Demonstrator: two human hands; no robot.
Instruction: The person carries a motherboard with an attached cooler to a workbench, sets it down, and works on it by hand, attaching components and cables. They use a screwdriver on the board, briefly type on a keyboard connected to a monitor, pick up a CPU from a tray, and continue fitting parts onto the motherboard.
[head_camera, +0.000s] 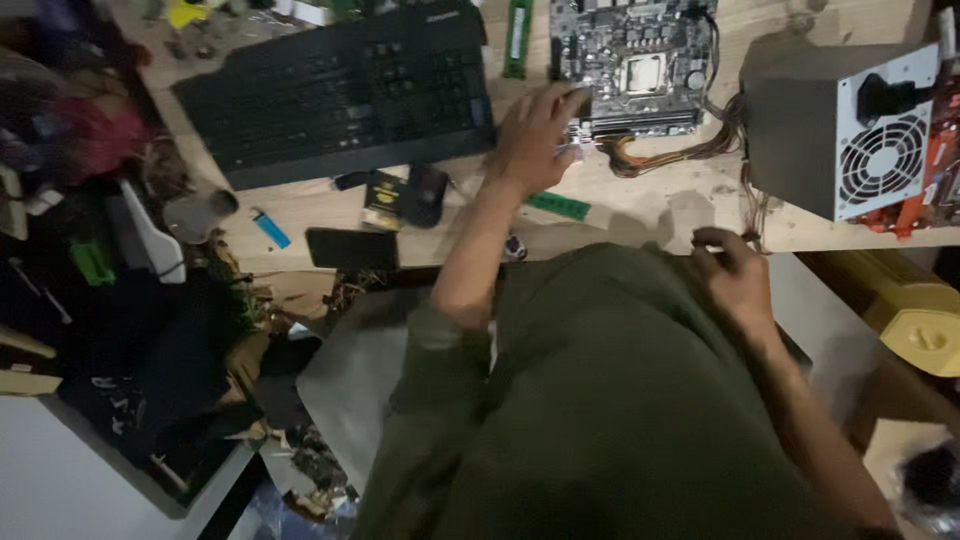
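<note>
My left hand (535, 135) reaches across the wooden table (640, 205) to the front left corner of a bare motherboard (635, 60). Its fingers close over a white power connector (573, 150) at the board's edge. A bundle of orange and yellow wires (665, 155) runs from there to a grey power supply box (835, 130) with a round fan grille. My right hand (735, 268) hovers at the table's near edge, just below thin cables hanging from the supply. Its fingers are curled and I see nothing in them.
A black keyboard (345, 90) lies left of the motherboard. Nearer me are a green memory stick (558, 206), a black phone (352, 248), a blue lighter (270, 228) and a small dark box (383, 198). Clutter fills the left side. A yellow container (915, 310) stands at the right.
</note>
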